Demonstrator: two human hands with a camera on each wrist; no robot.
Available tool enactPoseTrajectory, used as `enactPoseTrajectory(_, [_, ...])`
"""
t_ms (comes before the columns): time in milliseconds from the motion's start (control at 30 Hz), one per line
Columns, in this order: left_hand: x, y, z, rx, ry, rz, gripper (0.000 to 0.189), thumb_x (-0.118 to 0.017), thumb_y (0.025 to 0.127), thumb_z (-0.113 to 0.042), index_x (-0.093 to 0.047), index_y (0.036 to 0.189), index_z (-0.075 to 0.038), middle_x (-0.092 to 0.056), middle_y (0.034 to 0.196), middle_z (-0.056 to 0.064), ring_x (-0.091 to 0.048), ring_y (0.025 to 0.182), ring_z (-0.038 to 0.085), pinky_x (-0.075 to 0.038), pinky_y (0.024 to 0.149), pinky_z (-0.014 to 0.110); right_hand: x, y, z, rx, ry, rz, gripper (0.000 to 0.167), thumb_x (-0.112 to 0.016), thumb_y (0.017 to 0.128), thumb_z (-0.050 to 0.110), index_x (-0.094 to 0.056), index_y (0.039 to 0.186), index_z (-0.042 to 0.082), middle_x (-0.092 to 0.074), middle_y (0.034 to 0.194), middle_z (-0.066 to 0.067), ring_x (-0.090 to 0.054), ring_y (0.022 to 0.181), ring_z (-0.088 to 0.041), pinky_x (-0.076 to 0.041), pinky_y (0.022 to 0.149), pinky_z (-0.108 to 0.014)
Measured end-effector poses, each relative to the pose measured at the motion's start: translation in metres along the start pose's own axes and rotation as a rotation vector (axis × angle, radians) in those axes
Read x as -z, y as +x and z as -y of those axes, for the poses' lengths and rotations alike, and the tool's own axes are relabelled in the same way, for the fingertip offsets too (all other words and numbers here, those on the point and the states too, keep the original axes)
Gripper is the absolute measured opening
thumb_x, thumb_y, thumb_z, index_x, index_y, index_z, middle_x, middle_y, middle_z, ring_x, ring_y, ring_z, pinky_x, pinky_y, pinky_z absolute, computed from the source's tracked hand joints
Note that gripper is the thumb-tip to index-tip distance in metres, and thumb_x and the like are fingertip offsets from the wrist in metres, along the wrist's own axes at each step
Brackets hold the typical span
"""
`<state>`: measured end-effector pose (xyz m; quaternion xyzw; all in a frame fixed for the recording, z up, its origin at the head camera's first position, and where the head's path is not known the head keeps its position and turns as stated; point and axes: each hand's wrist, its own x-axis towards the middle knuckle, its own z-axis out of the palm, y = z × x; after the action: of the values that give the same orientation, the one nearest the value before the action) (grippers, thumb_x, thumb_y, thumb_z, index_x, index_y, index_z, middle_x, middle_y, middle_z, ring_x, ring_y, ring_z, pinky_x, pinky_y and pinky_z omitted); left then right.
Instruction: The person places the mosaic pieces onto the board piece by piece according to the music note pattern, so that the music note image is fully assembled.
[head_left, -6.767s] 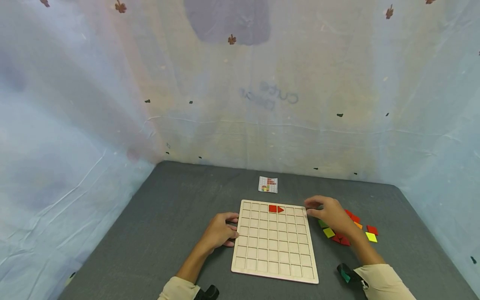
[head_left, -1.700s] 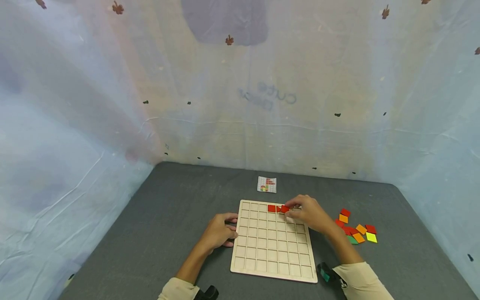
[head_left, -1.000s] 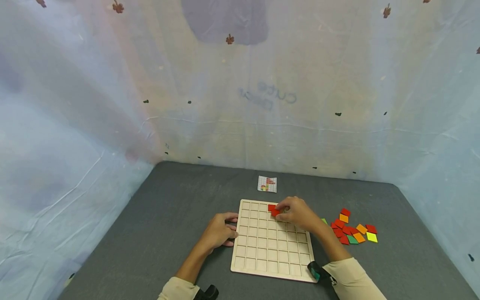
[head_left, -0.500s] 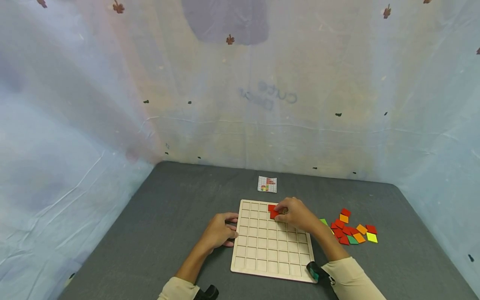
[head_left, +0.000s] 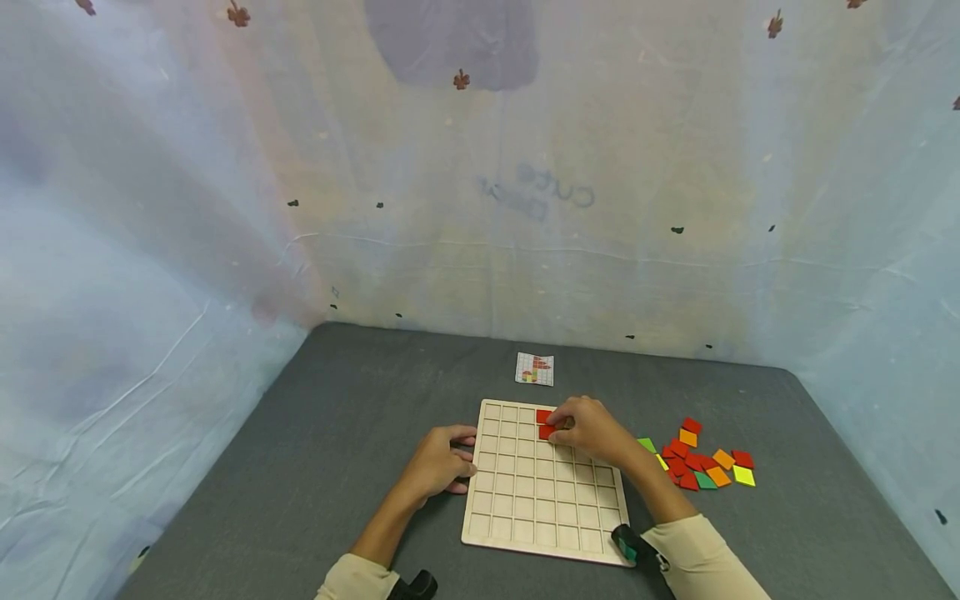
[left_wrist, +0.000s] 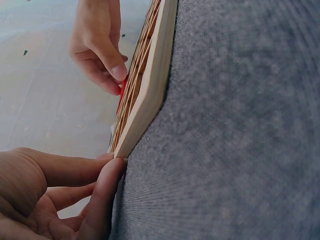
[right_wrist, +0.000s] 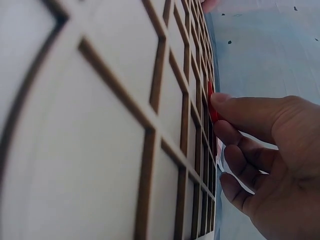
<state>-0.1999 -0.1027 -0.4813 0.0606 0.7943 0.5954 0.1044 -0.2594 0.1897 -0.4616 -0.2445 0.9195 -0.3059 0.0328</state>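
A pale wooden grid board (head_left: 536, 508) lies on the table. My left hand (head_left: 442, 461) pinches its left edge; in the left wrist view, thumb and finger (left_wrist: 75, 170) meet at the board's rim. My right hand (head_left: 596, 431) is over the board's far part, pinching a red square tile (head_left: 546, 432) between thumb and fingertip. That tile overlaps a second-row cell, just below another red square tile (head_left: 543, 416) in the top row. The right wrist view shows the pinched tile (right_wrist: 213, 107) edge-on, right at the grid. My right hand hides the cells to the right of both tiles.
A small printed card (head_left: 535, 368) with a coloured grid pattern lies behind the board. Loose red, orange, yellow and green tiles (head_left: 687, 481) are spread on the dark grey table (head_left: 360, 400) to the right. A pale fabric wall (head_left: 480, 275) rises behind the table.
My right hand has come from the tile pile onto the board with a red square tile, moved it left, then straightened it below the first one. Pile tiles shifted. My left hand stayed put.
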Motion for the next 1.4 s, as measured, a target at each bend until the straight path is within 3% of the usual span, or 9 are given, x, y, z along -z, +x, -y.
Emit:
enactPoseTrajectory(600, [0.000, -0.001, -0.001, 0.001, 0.008, -0.005, 0.062, -0.074, 0.082, 0.011, -0.061, 0.143, 0.005, -0.064, 0.129, 0.019, -0.071, 0.098, 0.024, -0.064, 0.058, 0.037, 0.004, -0.006, -0.008, -0.009, 0.068, -0.023, 0.024, -0.084, 0.091, 0.012, -0.080, 0.113, 0.005, -0.073, 0.102, -0.003, -0.062, 0.090, -0.015, -0.054, 0.075, -0.030])
enactPoseTrajectory(800, [0.000, 0.000, 0.000, 0.007, 0.006, -0.007, 0.062, -0.074, 0.082, 0.012, -0.062, 0.142, 0.005, -0.064, 0.129, 0.019, -0.070, 0.098, 0.024, -0.065, 0.058, 0.037, 0.013, -0.018, -0.017, -0.044, 0.104, -0.042, 0.028, -0.080, 0.094, 0.013, -0.078, 0.119, 0.003, -0.073, 0.107, -0.006, -0.064, 0.094, -0.018, -0.056, 0.077, -0.032])
enactPoseTrajectory(1167, [0.000, 0.000, 0.000, 0.010, 0.008, -0.008, 0.062, -0.075, 0.083, 0.012, -0.062, 0.143, 0.005, -0.064, 0.130, 0.019, -0.071, 0.098, 0.023, -0.065, 0.058, 0.037, 0.040, -0.047, -0.039, -0.104, 0.025, -0.115, 0.029, -0.079, 0.097, 0.020, -0.076, 0.124, 0.008, -0.071, 0.112, -0.004, -0.065, 0.101, -0.021, -0.056, 0.082, -0.039])
enactPoseTrajectory(1400, [0.000, 0.000, 0.000, 0.005, 0.010, -0.012, 0.061, -0.074, 0.082, 0.011, -0.062, 0.142, 0.005, -0.064, 0.129, 0.019, -0.071, 0.098, 0.023, -0.065, 0.058, 0.037, 0.058, -0.069, -0.062, -0.149, 0.016, -0.172, 0.038, -0.079, 0.097, 0.025, -0.073, 0.130, 0.006, -0.071, 0.123, -0.009, -0.065, 0.110, -0.030, -0.057, 0.088, -0.048])
